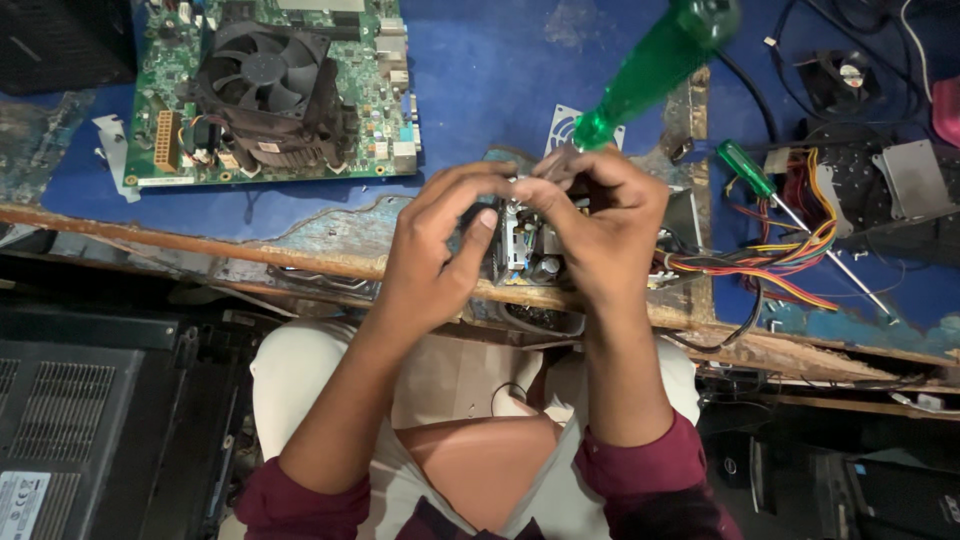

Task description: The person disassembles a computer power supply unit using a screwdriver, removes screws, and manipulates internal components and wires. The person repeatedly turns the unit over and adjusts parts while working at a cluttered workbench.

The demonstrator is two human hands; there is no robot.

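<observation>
Unit: one small power supply board [528, 250], centre, at the bench edge.
Left hand [435, 255]: fingers curled, gripping its side.
Right hand [600, 225]: pinching a green-handled screwdriver [650, 65] onto it.
Screwdrivers: two; second screwdriver [745, 168] at 3 o'clock.
Motherboards: one motherboard [275, 90], 10 o'clock.
Surface: worn blue bench [490, 70].

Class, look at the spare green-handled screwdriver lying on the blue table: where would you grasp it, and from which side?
Grip the spare screwdriver by its green handle, probably from above with the right hand. The handle lies nearest, fat and uncovered; the thin shaft runs away over the coloured wires.
</observation>
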